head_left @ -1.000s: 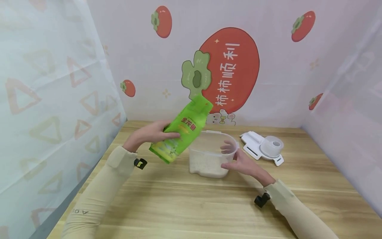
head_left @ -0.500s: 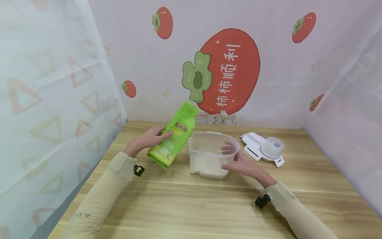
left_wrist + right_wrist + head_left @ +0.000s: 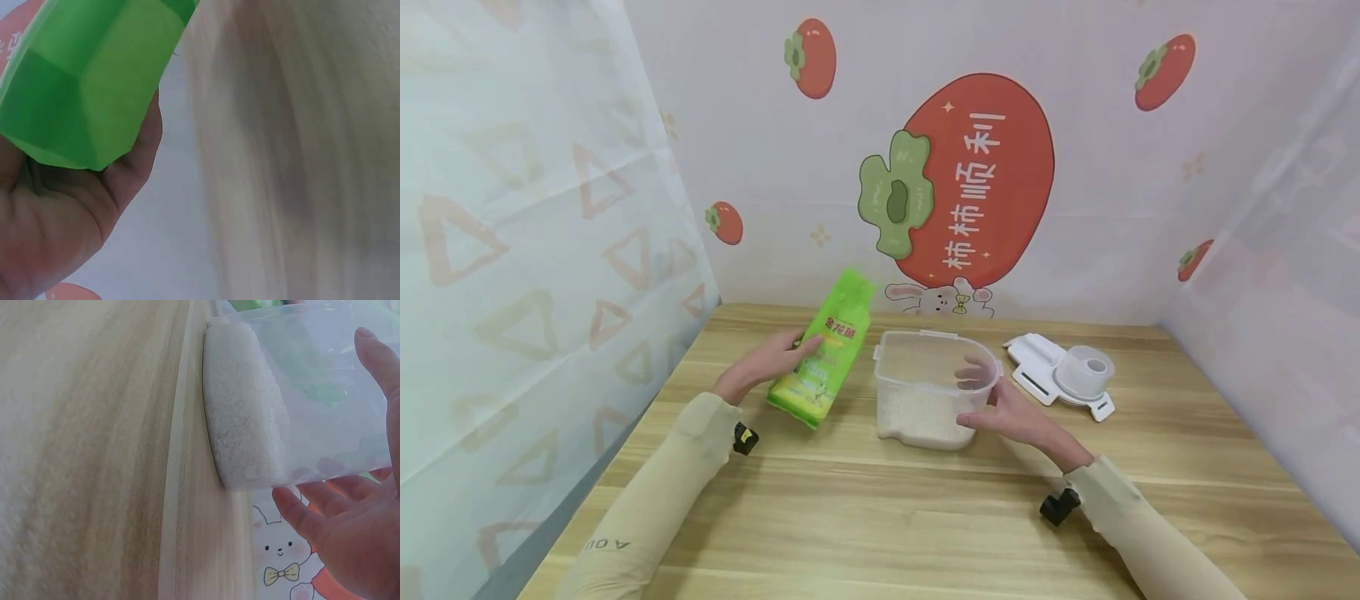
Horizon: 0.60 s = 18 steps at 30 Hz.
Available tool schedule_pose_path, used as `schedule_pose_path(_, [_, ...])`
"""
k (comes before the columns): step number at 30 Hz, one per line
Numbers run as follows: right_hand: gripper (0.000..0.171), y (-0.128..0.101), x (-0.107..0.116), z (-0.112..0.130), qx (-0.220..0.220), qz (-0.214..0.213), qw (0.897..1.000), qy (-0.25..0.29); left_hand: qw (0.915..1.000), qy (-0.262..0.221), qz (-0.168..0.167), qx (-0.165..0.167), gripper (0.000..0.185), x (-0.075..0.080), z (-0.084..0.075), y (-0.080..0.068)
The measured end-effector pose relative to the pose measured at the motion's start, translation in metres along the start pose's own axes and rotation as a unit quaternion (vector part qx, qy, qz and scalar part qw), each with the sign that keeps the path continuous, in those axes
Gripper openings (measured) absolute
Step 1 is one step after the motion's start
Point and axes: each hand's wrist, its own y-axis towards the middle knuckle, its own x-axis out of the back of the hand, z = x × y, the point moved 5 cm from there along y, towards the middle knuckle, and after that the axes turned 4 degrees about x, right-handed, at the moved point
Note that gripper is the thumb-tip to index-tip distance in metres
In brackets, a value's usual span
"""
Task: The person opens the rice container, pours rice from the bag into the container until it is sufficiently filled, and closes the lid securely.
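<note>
- Light wooden surface (image 3: 880,517), walled on three sides: translucent triangle-print sheet on the left, persimmon-print backdrop at the far edge, pale sheet on the right.
- Wide bare stretch of wood along the near side, in front of both forearms; more bare wood at the right, near side of the lid.
- Clear plastic rectangular container (image 3: 934,385) sits mid-surface, a layer of white rice (image 3: 917,415) in its bottom.
- Green plastic rice bag (image 3: 822,360) just left of the container, tilted, top leaning far-right, bottom corner low near the surface; cannot tell if it touches the wood.
- Small gap between bag and container's left wall.
- Left hand (image 3: 767,364) grips the bag from its left side, thumb across the printed front; the left wrist view shows the bag's base seated in the palm (image 3: 75,206).
- Right hand (image 3: 1009,412) rests against the container's right near corner, thumb on the outside, fingers spread and nearly straight along the wall; the right wrist view shows fingertips (image 3: 312,515) on the clear wall.
- White flat lid with a clear round cup (image 3: 1060,375) lies right of the container, well apart, toward the far edge.
</note>
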Motion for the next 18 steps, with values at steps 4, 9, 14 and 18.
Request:
schedule_pose_path(4, [0.087,-0.001,0.000,0.001,0.005,0.000,1.000,0.002,0.9998,0.018,0.000,0.007,0.058,-0.002,0.010,0.000])
schedule_pose_path(9, [0.087,-0.001,-0.001,0.001,0.008,0.000,1.000,0.004,0.9987,0.022,0.003,0.045,0.057,-0.004,0.022,0.000])
schedule_pose_path(14, [0.087,0.000,-0.001,0.000,0.008,0.000,1.000,0.002,0.9943,0.017,-0.006,0.105,0.056,-0.004,0.033,-0.003])
schedule_pose_path(18, [0.088,0.000,-0.001,-0.001,0.008,0.000,1.000,0.002,0.9901,0.026,-0.014,0.137,0.055,-0.003,0.042,-0.005])
